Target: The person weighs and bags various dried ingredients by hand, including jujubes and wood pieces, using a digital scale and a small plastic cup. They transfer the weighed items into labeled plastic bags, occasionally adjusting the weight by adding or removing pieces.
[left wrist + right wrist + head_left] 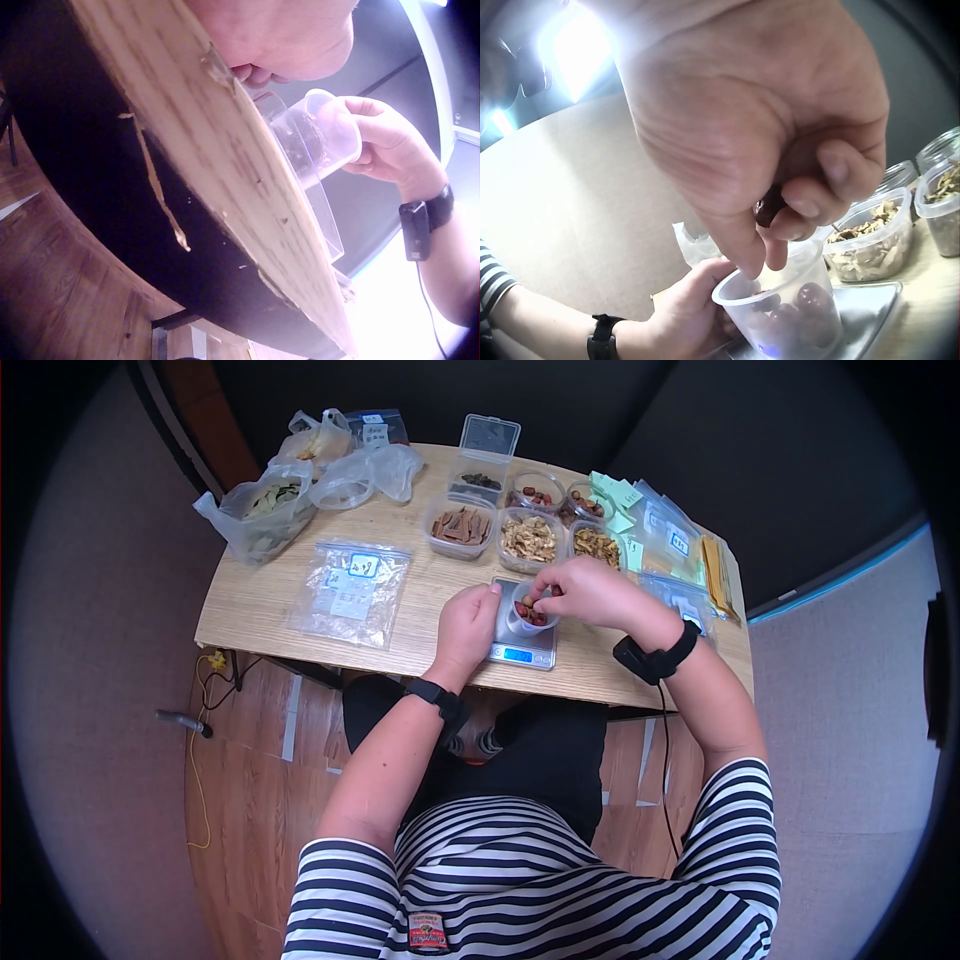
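A clear plastic cup [518,622] with several dried red dates [814,298] in it stands on a small digital scale [505,640]. My right hand [592,592] is over the cup, thumb and fingertips down at its mouth. In the right wrist view its curled fingers hold a dark red date [769,205] against the palm. My left hand [468,622] rests at the scale's left side, thumb up and fingers loosely curled, with nothing seen in it. From the left wrist view, that hand [281,37] lies close by the table edge, its fingers mostly hidden.
Behind the scale stand tubs of bark pieces [461,528], pale dried slices [528,538] and yellowish dried pieces [596,546], and two round jars [538,493]. A labelled zip bag [352,595] lies left. Plastic bags [265,515] fill the back left; packets [672,540] lie right.
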A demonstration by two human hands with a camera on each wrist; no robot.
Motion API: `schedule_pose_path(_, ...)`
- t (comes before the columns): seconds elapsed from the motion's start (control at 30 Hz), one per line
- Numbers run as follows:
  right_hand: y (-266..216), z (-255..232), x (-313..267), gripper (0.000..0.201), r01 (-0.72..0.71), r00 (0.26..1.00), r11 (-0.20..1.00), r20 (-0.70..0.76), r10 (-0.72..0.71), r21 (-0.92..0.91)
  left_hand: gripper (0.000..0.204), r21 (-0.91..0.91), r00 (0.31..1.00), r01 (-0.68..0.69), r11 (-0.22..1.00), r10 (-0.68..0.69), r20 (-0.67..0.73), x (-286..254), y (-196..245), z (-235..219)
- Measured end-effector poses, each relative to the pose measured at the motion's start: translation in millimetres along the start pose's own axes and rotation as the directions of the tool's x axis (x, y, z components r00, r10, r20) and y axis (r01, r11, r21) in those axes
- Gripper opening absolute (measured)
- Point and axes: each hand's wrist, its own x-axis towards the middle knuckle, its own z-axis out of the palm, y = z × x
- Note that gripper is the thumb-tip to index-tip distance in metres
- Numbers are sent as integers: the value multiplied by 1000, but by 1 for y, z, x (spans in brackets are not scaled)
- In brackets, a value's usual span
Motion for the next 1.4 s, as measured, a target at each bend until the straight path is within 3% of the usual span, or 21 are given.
schedule_pose_path(0.2,4,3,2,24,41,999,996,-20,-43,-77,39,2,1000,-7,1000,7,-2,0,1,0)
schedule_pose_path(0.47,1,-3,1,22,-38,999,989,-38,33,-141,39,9,1000,1,1000,-1,-1,0,2,-1)
schedule_pose_path(0.9,-8,3,-1,20,-50,997,930,-78,23,-364,39,10,1000,-14,1000,14,-6,0,2,-1)
schedule_pose_path(1.07,-9,12,4,18,3,997,853,-59,-40,-521,39,19,1000,-17,1000,17,-4,1,0,-1)
schedule_pose_path(1.17,-9,18,10,15,-30,999,813,-30,16,-581,39,12,1000,-11,1000,11,4,1,0,-1)
schedule_pose_path(1.4,-6,18,9,12,54,997,808,-9,-73,-586,39,9,1000,-14,1000,14,-2,0,3,-1)
